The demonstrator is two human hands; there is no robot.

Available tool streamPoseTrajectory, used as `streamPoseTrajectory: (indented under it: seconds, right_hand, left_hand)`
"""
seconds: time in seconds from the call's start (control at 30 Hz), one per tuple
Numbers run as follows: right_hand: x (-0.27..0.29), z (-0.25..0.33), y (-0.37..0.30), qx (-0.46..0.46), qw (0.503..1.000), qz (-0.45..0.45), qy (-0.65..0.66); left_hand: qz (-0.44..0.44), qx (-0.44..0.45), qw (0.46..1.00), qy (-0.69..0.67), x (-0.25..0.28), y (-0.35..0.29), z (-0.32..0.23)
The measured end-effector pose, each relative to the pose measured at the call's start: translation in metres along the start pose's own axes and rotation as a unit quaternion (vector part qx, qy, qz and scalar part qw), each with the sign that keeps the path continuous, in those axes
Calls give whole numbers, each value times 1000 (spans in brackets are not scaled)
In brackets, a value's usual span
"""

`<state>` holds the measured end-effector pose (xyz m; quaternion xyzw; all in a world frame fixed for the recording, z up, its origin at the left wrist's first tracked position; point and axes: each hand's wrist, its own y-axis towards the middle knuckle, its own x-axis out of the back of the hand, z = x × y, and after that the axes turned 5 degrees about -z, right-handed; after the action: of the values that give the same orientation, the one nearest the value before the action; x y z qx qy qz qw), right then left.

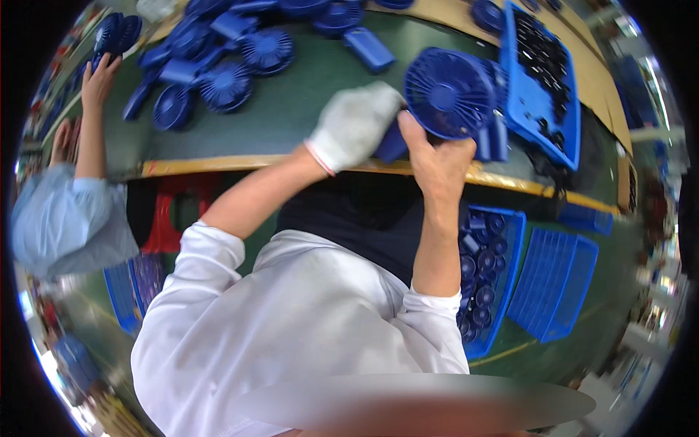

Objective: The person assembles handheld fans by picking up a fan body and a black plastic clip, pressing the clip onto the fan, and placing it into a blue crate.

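Observation:
A blue handheld fan (450, 93) with a round, slatted head is held over the front edge of the green-topped table (291, 120). My bare right hand (440, 160) closes on it from below, thumb up along the rim of the head. My left hand (357, 124), in a white glove, is just left of the fan, beside a blue part (393, 142) that looks like its handle. Motion smears the glove's fingers, so whether they grip anything cannot be made out. More blue pieces (494, 138) stand right behind my right hand, partly hidden by the fan.
Several blue fans (226, 86) lie piled at the back left of the table. On the right sits a blue tray (513, 95) of small black parts. Below the edge are a filled blue crate (510, 291), another blue crate (553, 284) and a red stool (164, 218). A co-worker's hand (102, 76) reaches in at left.

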<state>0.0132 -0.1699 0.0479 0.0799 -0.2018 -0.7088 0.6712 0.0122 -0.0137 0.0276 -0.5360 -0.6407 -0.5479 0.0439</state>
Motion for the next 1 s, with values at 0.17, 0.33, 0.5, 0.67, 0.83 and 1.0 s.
streamPoseTrajectory:
  seconds: [0.17, 0.33, 0.5, 0.67, 0.83, 1.0]
  right_hand:
    - [16, -5, 23, 157, 927, -41, -338]
    - [20, -29, 32, 221, 842, -39, -490]
    - [20, -41, 23, 197, 856, -44, -476]
    - [35, -31, 29, 135, 862, 44, -486]
    - [38, -29, 31, 110, 858, 88, -493]
    - [43, -26, -14, 145, 872, -26, -467]
  left_hand:
    - [-17, 4, 987, 162, -8, 48, 74]
    - [42, -46, 981, 184, -17, 35, 82]
    - [116, -23, 993, 7, 27, 4, 69]
    - [41, 82, 996, -10, 56, -15, 57]
    - [106, 185, 967, 140, 58, -10, 51]
    - [198, 168, 948, 182, 47, 5, 68]
